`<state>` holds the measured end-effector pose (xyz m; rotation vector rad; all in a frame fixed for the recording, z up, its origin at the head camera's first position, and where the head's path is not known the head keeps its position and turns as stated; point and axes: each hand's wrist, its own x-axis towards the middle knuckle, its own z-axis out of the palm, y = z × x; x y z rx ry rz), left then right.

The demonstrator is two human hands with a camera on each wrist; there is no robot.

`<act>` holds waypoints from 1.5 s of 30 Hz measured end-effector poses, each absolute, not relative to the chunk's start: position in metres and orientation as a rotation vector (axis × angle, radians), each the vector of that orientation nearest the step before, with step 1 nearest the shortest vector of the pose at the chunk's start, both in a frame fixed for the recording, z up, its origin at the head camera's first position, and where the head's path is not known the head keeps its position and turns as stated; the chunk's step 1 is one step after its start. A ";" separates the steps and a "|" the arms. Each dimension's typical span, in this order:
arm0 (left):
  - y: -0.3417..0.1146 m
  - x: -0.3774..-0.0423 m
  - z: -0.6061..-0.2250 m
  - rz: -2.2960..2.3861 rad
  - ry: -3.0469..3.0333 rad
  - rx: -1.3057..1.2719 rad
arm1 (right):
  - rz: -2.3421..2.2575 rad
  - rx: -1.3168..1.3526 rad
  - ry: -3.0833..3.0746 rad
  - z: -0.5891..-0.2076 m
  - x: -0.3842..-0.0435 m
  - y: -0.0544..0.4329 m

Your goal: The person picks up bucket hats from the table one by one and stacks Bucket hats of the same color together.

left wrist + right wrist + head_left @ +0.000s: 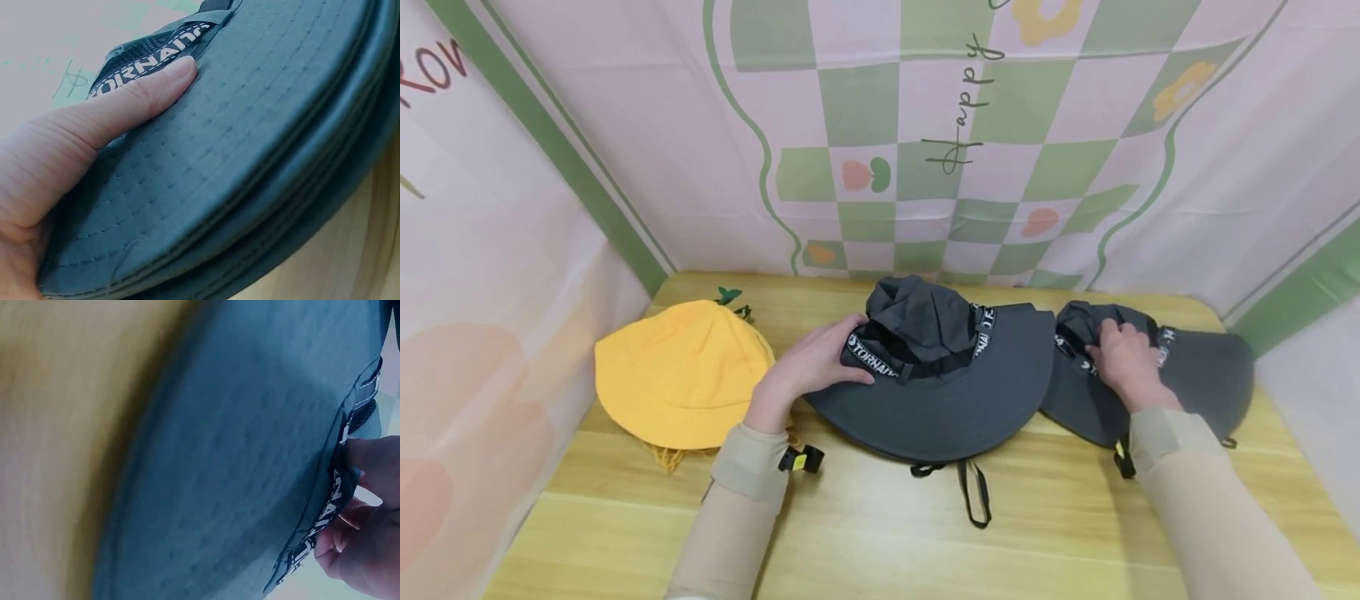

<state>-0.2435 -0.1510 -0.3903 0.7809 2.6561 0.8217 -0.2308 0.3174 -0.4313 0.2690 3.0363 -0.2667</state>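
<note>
A dark grey sun hat point(940, 417) with a lettered band lies crown up in the middle of the table, several brim edges layered at its rim in the left wrist view. My left hand point(823, 358) grips its left side. The thumb point(140, 94) lies across the brim beside the band, while the other fingers are hidden in that view. Farther right is a second dark grey sun hat point(1213, 371), its crown slumped. My right hand point(1123, 358) reaches over it and pinches the lettered band point(328, 509) at the crown between thumb and fingers.
A yellow hat point(688, 375) with a small green sprout on top sits at the left, close to my left forearm. Black cord loops point(976, 496) hang in front of the middle hat. Printed curtains point(925, 192) border the wooden table point(880, 533) behind and at both sides.
</note>
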 end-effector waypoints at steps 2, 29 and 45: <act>-0.151 -0.243 -0.390 0.816 2.667 0.786 | -0.271 0.280 3.032 -0.431 -0.230 0.318; -0.158 -0.242 -0.382 0.758 2.765 0.680 | -0.786 0.611 3.158 -0.416 -0.181 0.323; -0.156 -0.241 -0.383 0.652 2.913 0.609 | -1.015 1.111 3.149 -0.398 -0.154 0.342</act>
